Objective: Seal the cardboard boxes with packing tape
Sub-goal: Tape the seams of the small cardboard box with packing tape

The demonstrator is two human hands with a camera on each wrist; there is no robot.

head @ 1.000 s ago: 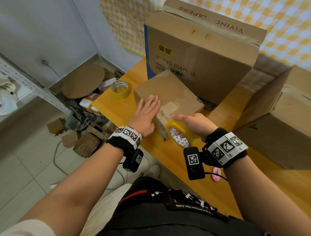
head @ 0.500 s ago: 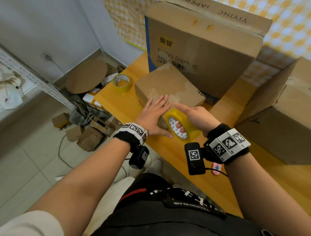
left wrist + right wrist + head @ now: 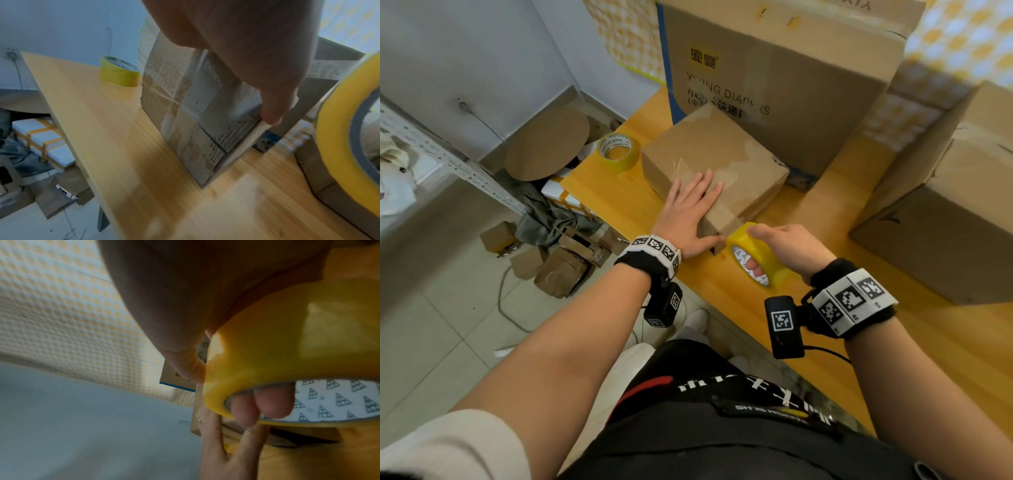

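While the small box (image 3: 717, 164) sits on the table (image 3: 825, 342) in front of the big box (image 3: 791, 68), the left hand (image 3: 688, 216) lies flat on its top, fingers straight, thumb at the near corner. The right hand (image 3: 787, 245) grips the tape roll (image 3: 756, 257) beside that corner, fingers curled through its core. A spare roll (image 3: 618, 151) lies on the table left of the small box.

the big brown cardboard diaper box (image 3: 774, 68) is cut off at the top edge and its print is smeared. the brown cardboard box on the right (image 3: 945, 222) runs out of frame. the left hand (image 3: 688, 212) covers part of the small brown cardboard box's (image 3: 715, 150) top. right wrist view is mostly blur, the yellow tape roll (image 3: 287, 345) runs off its edge.
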